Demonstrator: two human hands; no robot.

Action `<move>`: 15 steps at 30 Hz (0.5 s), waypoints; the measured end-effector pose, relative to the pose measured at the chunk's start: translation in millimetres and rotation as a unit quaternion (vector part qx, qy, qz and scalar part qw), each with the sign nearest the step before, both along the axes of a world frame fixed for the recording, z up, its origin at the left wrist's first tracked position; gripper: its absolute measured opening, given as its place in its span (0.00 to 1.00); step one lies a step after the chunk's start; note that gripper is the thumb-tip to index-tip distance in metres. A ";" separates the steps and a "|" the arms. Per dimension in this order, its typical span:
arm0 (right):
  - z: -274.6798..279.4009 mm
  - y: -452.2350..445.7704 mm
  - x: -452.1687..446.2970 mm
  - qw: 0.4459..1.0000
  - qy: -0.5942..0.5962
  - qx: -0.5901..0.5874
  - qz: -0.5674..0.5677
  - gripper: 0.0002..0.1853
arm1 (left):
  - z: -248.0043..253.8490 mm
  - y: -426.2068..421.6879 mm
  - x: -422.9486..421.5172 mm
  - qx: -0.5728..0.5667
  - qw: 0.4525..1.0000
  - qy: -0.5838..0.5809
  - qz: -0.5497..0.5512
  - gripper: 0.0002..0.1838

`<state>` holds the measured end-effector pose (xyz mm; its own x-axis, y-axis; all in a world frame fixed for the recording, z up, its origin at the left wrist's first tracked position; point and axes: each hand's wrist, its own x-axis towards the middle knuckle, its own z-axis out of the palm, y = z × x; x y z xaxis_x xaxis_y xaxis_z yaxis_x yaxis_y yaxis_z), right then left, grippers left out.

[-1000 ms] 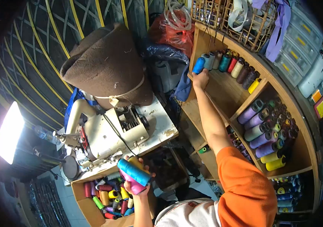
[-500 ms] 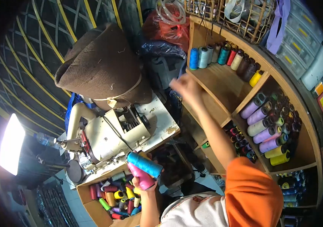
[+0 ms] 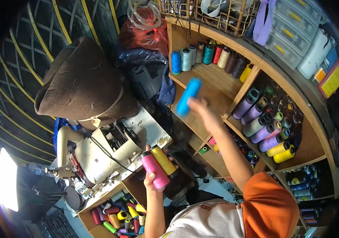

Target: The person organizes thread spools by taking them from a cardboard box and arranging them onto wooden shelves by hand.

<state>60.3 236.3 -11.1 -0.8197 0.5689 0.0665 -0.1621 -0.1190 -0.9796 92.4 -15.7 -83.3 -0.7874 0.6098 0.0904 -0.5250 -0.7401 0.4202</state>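
My left hand (image 3: 152, 183) is closed around a pink thread spool (image 3: 155, 169), with a yellow thread spool (image 3: 162, 160) held beside it. Both are tilted, above the cardboard box of mixed spools. Further up, my right hand (image 3: 204, 110) grips a blue thread spool (image 3: 188, 96), which is smeared by motion. It hangs in front of the wooden shelf (image 3: 201, 81), apart from the upright row there. At the left end of that row stands another blue thread spool (image 3: 176, 62), followed by several in pale blue, grey, teal, red, cream, brown and yellow.
An industrial sewing machine (image 3: 98, 156) stands on a white table at left, with a brown fabric bundle (image 3: 86, 83) behind it. Below is a cardboard box (image 3: 88, 227) of spools. Purple and yellow spools (image 3: 257, 133) lie stacked in a right compartment. A bright lamp (image 3: 8, 178) shines at far left.
The blue spool has gone from my left hand to my right, which has lifted it toward the shelf. Pink and yellow spools stay in my left hand. The view has shifted somewhat.
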 end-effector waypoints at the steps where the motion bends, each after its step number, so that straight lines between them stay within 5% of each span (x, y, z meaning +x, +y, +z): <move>1: -0.1 34.4 -15.8 0.987 -0.036 0.127 -0.094 0.20 | -3.9 -0.4 1.1 -0.009 1.000 -0.008 0.000 0.56; 2: 8.2 51.4 -38.7 0.971 0.050 0.177 -0.154 0.20 | -8.2 -1.6 2.3 -0.016 1.000 -0.015 0.000 0.56; 4: -11.1 114.4 -91.5 0.861 -0.021 0.370 -0.348 0.17 | -16.4 -7.5 8.9 -0.032 0.999 -0.023 0.005 0.53; 6: -21.2 154.9 -132.6 0.830 -0.082 0.362 -0.416 0.16 | -19.3 -15.5 17.6 -0.042 0.998 -0.050 0.014 0.54; 9: -26.3 177.9 -167.5 0.811 -0.175 0.345 -0.439 0.15 | -27.6 -30.0 26.9 -0.050 0.996 -0.067 0.034 0.54; 15: -50.8 195.9 -198.9 0.778 -0.179 0.368 -0.477 0.17 | -35.3 -53.5 36.9 -0.062 0.991 -0.083 0.088 0.54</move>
